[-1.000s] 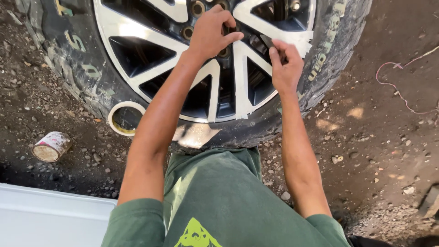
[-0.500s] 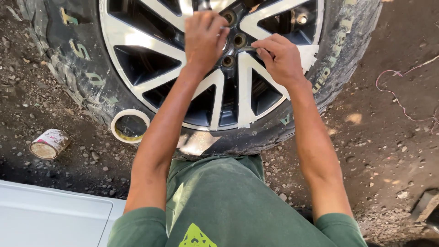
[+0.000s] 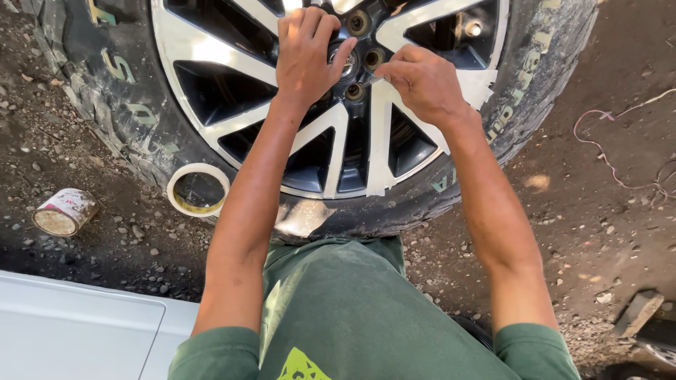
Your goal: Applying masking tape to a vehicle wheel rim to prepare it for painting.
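A car wheel lies on the dirt; its dark alloy rim has spokes covered in pale masking tape, inside a worn tyre. My left hand presses flat over the hub centre, fingers spread over the lug holes, holding nothing I can see. My right hand is pinched on a thin strip of masking tape at the spoke edge beside a lug hole. A roll of masking tape leans against the tyre by my left forearm.
A small dirty tin can lies on the gravel at left. A white panel fills the lower left corner. A pink cord loops on the ground at right, and a stone block sits at lower right.
My right hand has moved from the outer spoke in toward the hub and now pinches at the spoke edge. My left hand stays over the hub centre. The view has shifted closer.
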